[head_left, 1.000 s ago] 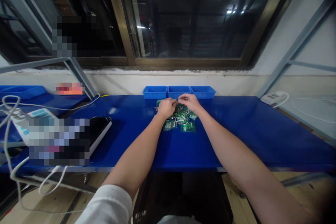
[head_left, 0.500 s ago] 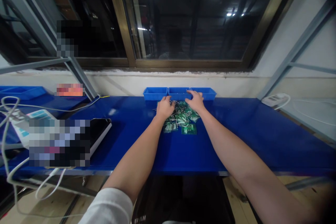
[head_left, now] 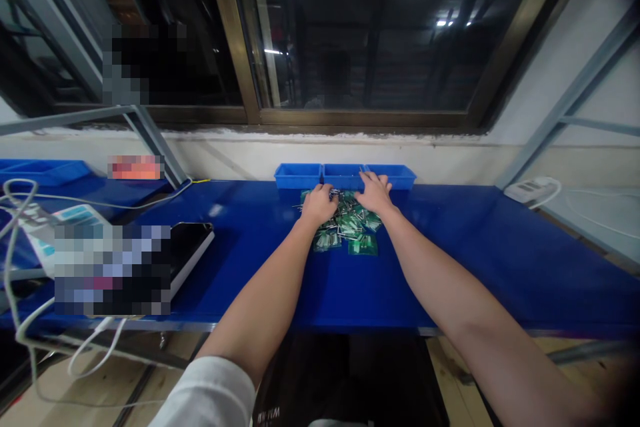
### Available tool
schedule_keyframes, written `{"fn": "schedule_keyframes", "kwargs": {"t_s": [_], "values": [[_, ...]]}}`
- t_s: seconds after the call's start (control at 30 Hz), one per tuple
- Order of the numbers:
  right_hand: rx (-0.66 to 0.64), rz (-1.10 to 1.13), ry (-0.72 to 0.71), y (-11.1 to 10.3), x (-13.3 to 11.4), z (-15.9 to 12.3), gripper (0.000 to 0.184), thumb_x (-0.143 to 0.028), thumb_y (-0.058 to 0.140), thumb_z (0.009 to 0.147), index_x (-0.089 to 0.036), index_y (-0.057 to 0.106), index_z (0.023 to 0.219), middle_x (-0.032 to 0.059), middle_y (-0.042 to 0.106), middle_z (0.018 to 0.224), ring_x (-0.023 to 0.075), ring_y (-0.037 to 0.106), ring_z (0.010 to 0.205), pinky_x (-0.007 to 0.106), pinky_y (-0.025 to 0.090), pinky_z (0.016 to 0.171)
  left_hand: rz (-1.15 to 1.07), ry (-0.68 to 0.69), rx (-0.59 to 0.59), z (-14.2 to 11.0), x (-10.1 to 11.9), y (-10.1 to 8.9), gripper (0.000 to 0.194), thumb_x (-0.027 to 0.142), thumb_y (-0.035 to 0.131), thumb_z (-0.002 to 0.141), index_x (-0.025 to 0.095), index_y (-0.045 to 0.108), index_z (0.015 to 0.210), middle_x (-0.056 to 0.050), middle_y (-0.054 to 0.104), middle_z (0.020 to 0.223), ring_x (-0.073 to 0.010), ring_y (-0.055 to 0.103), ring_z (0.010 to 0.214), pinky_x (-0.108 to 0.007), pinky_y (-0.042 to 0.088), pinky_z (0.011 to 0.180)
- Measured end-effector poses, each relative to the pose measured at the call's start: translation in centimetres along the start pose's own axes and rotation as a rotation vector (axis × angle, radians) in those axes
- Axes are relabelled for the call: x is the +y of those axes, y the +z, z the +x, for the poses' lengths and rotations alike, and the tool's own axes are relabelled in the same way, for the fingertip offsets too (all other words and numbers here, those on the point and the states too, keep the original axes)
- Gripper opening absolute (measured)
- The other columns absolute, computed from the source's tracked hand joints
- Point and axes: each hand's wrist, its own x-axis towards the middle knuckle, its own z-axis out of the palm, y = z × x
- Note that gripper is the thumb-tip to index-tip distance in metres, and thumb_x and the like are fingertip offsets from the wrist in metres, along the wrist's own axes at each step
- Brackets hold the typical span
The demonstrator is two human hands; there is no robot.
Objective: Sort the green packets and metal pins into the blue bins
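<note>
Packets [head_left: 353, 220] in the head view, green and clear-looking, lie heaped on the blue surface [head_left: 345, 287], just in front of three bins [head_left: 345, 180]. The left hand [head_left: 320, 203] rests over the heap's left side, fingers curled; whether they pinch anything, I cannot tell. The right hand [head_left: 376, 193] hovers at the heap's far right edge, fingers spread, thumb apart, near the bins.

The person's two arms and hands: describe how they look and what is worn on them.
A short white fabric sleeve covers the upper left arm. No sleeve shows on the right arm. The left hand and right hand wear no gloves, and no watch shows.
</note>
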Motion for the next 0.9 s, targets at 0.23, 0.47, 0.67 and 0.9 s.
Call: {"fn": "schedule_keyframes", "kwargs": {"t_s": [0.23, 0.47, 0.67, 0.9], "values": [[-0.003, 0.041, -0.013, 0.5, 0.5, 0.2, 0.065, -0.036, 0.057, 0.073, -0.023, 0.042, 0.135, 0.0081, 0.038, 0.141, 0.0366, 0.034, 0.114, 0.051, 0.033, 0.089, 0.002, 0.008, -0.012, -0.1, 0.0, 0.0, 0.034, 0.032, 0.047, 0.085, 0.019, 0.056, 0.116, -0.01, 0.059, 0.113, -0.0246, 0.059, 0.101, -0.035, 0.045, 0.09], [-0.027, 0.085, -0.029, 0.9, 0.8, 0.3, 0.07, -0.036, 0.059, 0.072, -0.024, 0.038, 0.138, 0.0078, 0.03, 0.147, 0.039, 0.032, 0.116, 0.055, 0.032, 0.09, -0.004, 0.014, -0.02, 0.0, 0.0, 0.0, 0.034, 0.033, 0.049, 0.085, 0.019, 0.056, 0.115, -0.01, 0.059, 0.113, -0.0242, 0.059, 0.101, -0.035, 0.045, 0.09], [0.061, 0.191, 0.003, 1.0, 1.0, 0.2, 0.064, -0.029, 0.052, 0.075, -0.023, 0.039, 0.137, 0.0074, 0.036, 0.144, 0.0344, 0.035, 0.116, 0.052, 0.034, 0.091, -0.012, 0.024, -0.017, 0.1, -0.3, 0.1, 0.035, 0.033, 0.049, 0.085, 0.018, 0.056, 0.115, -0.011, 0.059, 0.113, -0.0248, 0.059, 0.101, -0.035, 0.045, 0.09], [0.012, 0.31, -0.078, 0.4, 1.5, -0.3, 0.024, -0.017, 0.051, 0.072, -0.018, 0.07, 0.085, 0.0056, 0.069, 0.086, 0.0204, 0.059, 0.086, 0.031, 0.043, 0.084, -0.052, 0.103, -0.058, 0.0, -0.2, 0.3, 0.033, 0.032, 0.046, 0.086, 0.018, 0.06, 0.112, -0.009, 0.063, 0.111, -0.0224, 0.058, 0.104, -0.032, 0.044, 0.092]]}}
